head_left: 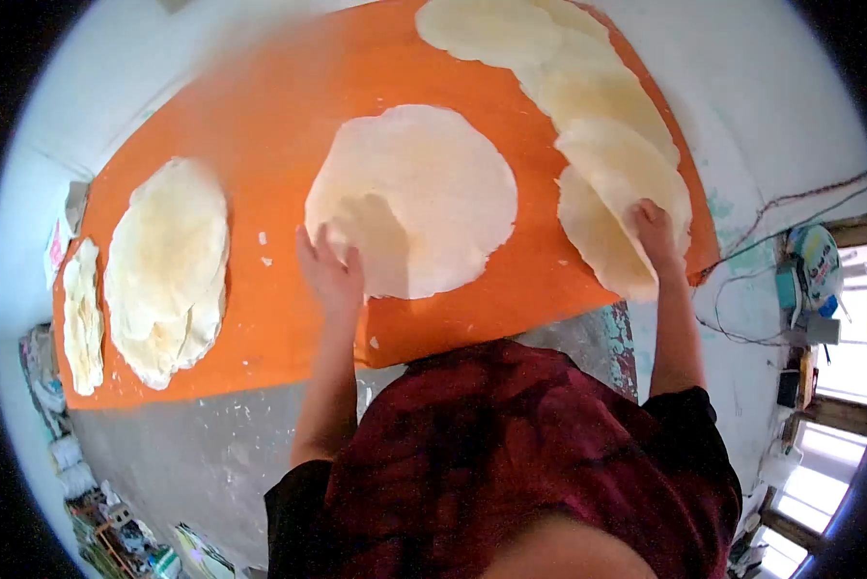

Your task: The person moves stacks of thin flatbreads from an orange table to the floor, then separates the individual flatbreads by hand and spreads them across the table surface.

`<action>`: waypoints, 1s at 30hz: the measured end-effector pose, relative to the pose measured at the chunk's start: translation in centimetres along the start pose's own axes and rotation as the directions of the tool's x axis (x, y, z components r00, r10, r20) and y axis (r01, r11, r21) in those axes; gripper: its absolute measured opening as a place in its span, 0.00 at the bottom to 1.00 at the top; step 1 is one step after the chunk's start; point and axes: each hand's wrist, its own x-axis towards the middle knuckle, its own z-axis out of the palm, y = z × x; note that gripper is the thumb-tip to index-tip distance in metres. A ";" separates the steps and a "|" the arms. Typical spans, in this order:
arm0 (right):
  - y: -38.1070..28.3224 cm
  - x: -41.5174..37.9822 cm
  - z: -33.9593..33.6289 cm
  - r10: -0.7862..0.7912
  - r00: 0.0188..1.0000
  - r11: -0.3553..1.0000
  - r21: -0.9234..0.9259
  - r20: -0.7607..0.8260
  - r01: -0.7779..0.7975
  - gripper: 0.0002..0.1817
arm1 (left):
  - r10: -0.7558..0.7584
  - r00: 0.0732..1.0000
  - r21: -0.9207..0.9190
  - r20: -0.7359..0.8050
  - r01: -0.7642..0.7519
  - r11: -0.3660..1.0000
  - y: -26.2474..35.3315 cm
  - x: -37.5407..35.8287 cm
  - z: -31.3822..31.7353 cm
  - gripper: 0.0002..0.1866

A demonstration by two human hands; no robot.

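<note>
A round stack of thin pale flatbreads (424, 193) lies in the middle of the orange table. At its lower left edge is my left hand (329, 265), fingers apart, casting a shadow on the top sheet. To the right, my right hand (654, 230) is closed on the edge of a flatbread (612, 159), which lies over others and is lifted along its lower left side. Beneath it another flatbread (588, 232) shows. More overlapping sheets (602, 92) run up the table's right side to the far edge.
The orange tabletop (289, 328) carries an oval pile of flatbreads (168, 261) and a narrow folded pile (83, 318) on the left. Small crumbs are scattered on it. Cables (762, 207) hang along the right wall near a window (853, 367).
</note>
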 end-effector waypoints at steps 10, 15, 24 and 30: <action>2.4 -2.3 1.8 0.051 0.997 0.994 -0.098 0.058 -0.045 0.09 | -0.587 0.793 -0.283 0.163 0.607 0.743 -0.9 9.7 1.0 0.14; 2.2 -2.0 1.6 -0.007 0.999 0.996 -0.089 0.051 0.012 0.09 | -0.537 0.814 0.002 0.222 0.550 0.835 -0.6 12.0 2.4 0.12; -12.6 0.8 -3.3 -0.219 0.970 0.942 -0.282 -0.107 0.181 0.07 | -0.095 0.995 0.535 -0.014 0.087 0.840 -4.1 10.8 -1.2 0.11; -16.2 1.5 7.1 -0.433 0.886 0.901 0.116 0.165 0.418 0.12 | -0.196 0.641 -0.418 0.742 0.671 0.613 6.9 0.9 5.3 0.20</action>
